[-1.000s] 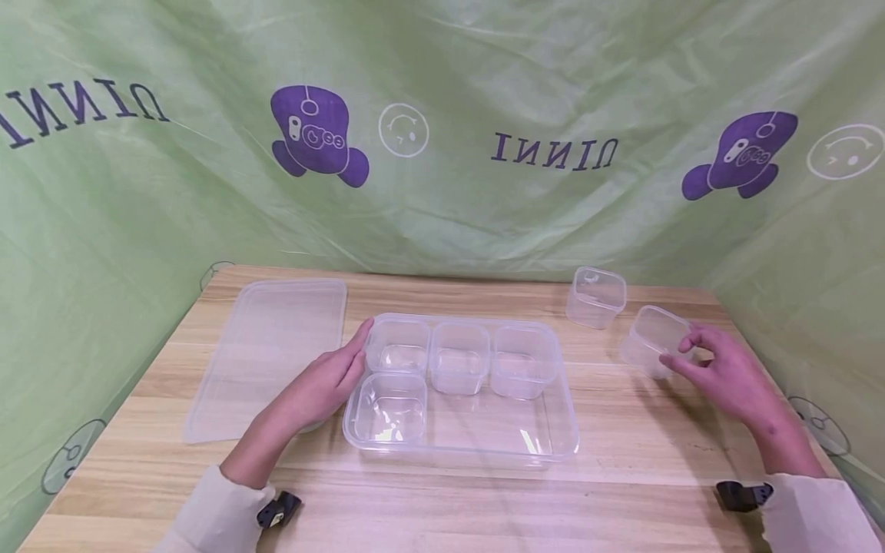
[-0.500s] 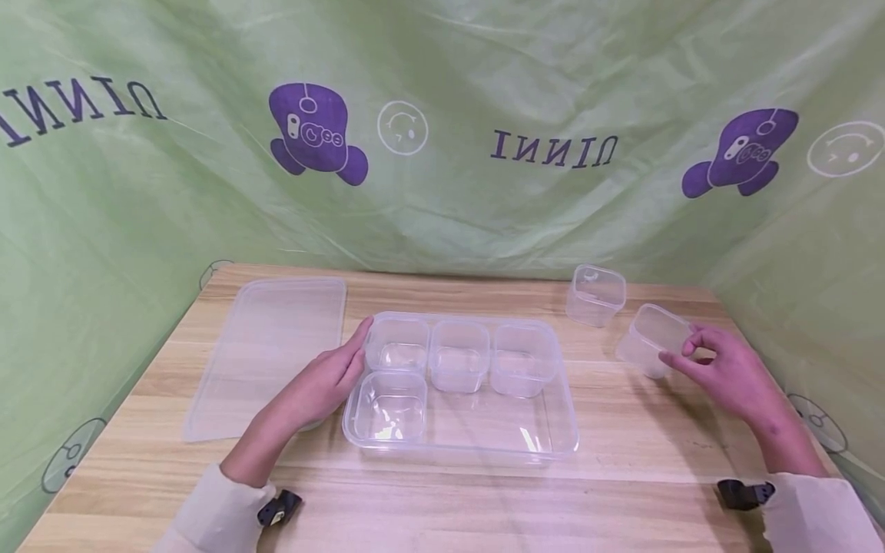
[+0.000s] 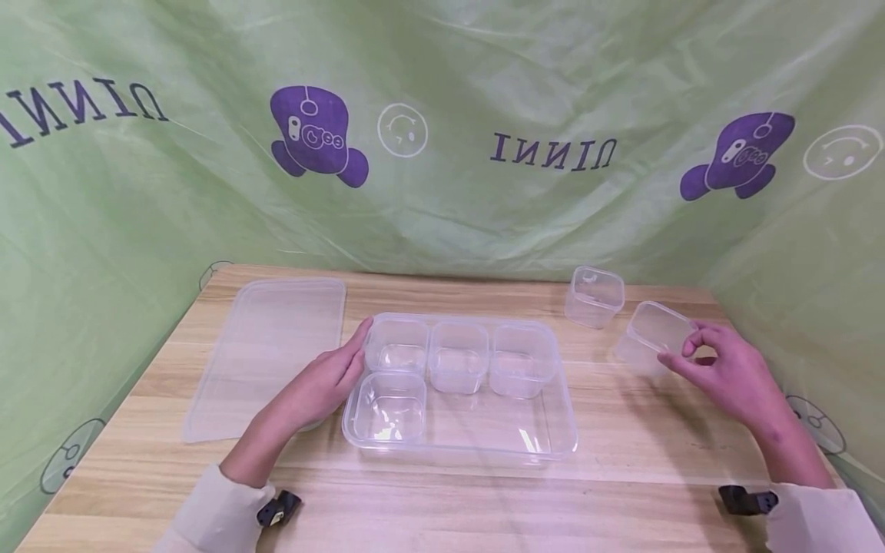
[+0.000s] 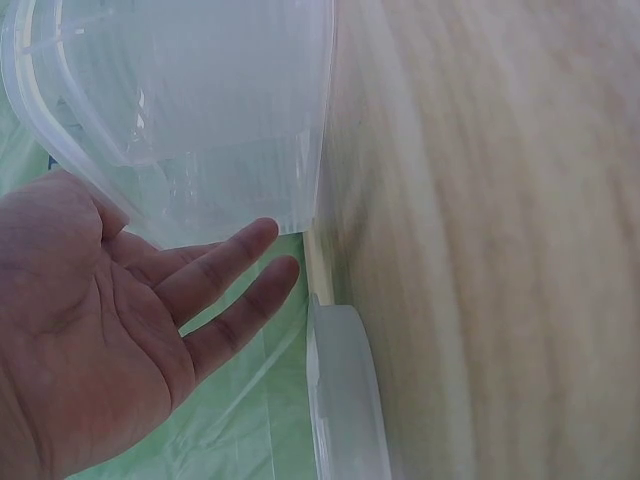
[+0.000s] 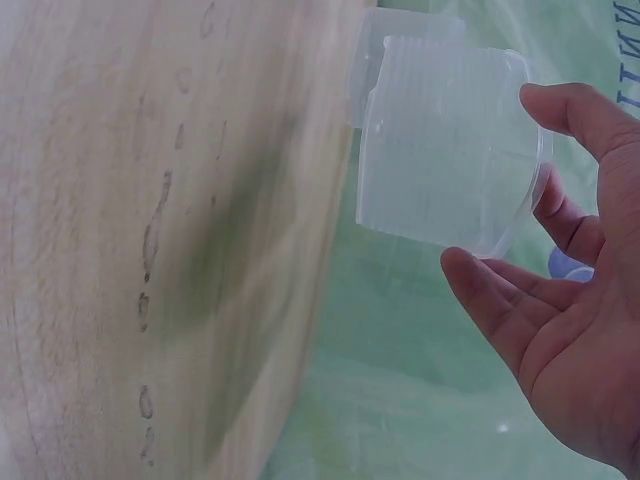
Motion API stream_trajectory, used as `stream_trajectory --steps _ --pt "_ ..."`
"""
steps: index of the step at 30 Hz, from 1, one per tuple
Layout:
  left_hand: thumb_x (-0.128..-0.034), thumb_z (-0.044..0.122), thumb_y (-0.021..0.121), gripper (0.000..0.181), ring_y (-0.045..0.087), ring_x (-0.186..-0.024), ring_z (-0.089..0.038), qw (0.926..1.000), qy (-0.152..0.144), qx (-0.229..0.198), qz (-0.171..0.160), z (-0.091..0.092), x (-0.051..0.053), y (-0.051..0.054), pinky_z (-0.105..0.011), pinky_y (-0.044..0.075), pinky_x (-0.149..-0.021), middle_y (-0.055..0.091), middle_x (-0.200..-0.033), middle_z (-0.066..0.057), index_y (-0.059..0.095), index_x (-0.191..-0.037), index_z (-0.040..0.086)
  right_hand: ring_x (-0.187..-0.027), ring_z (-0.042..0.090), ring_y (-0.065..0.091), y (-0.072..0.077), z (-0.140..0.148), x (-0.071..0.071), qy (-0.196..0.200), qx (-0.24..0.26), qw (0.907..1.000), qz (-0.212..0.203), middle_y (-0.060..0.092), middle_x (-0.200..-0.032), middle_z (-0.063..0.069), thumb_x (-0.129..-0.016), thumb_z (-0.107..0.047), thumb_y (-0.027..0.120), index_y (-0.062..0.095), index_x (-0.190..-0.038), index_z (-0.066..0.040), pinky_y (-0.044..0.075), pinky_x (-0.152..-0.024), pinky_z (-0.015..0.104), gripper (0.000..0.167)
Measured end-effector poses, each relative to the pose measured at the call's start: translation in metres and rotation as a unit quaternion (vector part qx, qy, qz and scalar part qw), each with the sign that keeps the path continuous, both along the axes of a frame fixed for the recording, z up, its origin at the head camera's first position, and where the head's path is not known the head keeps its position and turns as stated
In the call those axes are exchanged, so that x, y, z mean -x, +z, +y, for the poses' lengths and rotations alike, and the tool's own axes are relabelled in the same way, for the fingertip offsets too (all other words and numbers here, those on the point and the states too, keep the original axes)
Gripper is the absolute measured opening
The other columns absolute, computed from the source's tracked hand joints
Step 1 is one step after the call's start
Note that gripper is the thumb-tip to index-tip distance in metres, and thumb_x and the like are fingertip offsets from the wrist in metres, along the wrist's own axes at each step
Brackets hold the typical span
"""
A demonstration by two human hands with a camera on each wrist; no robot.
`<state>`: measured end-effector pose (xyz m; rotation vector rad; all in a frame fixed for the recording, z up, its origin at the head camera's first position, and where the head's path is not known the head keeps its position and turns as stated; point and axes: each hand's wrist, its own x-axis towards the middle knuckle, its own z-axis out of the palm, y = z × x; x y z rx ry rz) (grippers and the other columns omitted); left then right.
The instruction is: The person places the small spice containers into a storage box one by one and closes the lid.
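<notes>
My right hand (image 3: 726, 372) pinches the rim of a small clear plastic container (image 3: 653, 338) between thumb and fingers, at the right of the table. In the right wrist view this container (image 5: 450, 150) looks lifted just off the wood. A second small container (image 3: 594, 298) stands behind it to the left. My left hand (image 3: 328, 384) rests, fingers extended, against the left side of a large clear plastic box (image 3: 484, 445). Inside that box sit several small containers (image 3: 459, 357), three along the back and one at front left. The left wrist view shows the left hand (image 4: 130, 310) beside the box wall.
A flat translucent lid (image 3: 276, 346) lies on the wooden table (image 3: 442, 507) at the left, partly behind the left forearm. Green printed cloth (image 3: 442, 215) hangs behind the table and along both sides.
The small container in my right hand has risen slightly and its shadow has shifted. My left hand and the large box have stayed in place.
</notes>
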<state>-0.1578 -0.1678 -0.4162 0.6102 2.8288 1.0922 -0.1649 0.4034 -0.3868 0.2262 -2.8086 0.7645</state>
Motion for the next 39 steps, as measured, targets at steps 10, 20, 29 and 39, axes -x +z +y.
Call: stream_trajectory --steps 10,20,29,39 --pt "-0.1135 0.022 0.034 0.058 0.036 -0.145 -0.036 1.0000 0.002 -0.002 -0.004 0.000 -0.001 -0.001 -0.051 0.030 -0.118 0.031 -0.162 -0.018 0.013 -0.166 0.009 -0.092 0.060 0.066 0.009 -0.009 -0.008 0.007 -0.005 0.9995 0.030 0.050 -0.139 0.038 -0.089 -0.026 0.083 0.058 -0.084 -0.010 0.056 -0.074 0.063 0.030" --pt "-0.1136 0.020 0.034 0.058 0.033 -0.147 -0.036 0.9998 -0.001 -0.018 -0.009 0.001 -0.003 -0.003 -0.051 0.028 -0.118 0.027 -0.164 -0.018 0.012 -0.166 0.008 -0.091 0.055 0.068 0.022 -0.023 -0.014 0.021 0.000 0.9982 0.057 0.053 -0.139 0.033 -0.084 -0.022 0.087 0.058 -0.084 -0.012 0.043 -0.065 0.002 0.031" --pt "-0.1133 0.019 0.035 0.058 0.035 -0.145 -0.036 0.9998 -0.002 -0.019 0.000 0.000 -0.004 -0.004 -0.052 0.029 -0.118 0.029 -0.163 -0.019 0.014 -0.166 0.008 -0.094 0.046 0.067 0.035 -0.043 -0.023 0.042 0.009 0.9950 0.090 0.057 -0.140 0.025 -0.079 -0.018 0.091 0.059 -0.082 -0.016 0.042 -0.074 0.000 0.032" --pt "-0.1132 0.018 0.035 0.058 0.035 -0.145 -0.037 0.9998 -0.005 -0.020 0.000 0.000 -0.002 -0.005 -0.052 0.028 -0.118 0.030 -0.162 -0.020 0.012 -0.166 0.007 -0.091 -0.011 0.057 0.046 -0.061 -0.033 0.060 0.022 0.9917 0.112 0.060 -0.140 0.018 -0.076 -0.016 0.093 0.060 -0.082 -0.020 0.044 -0.076 0.002 0.034"
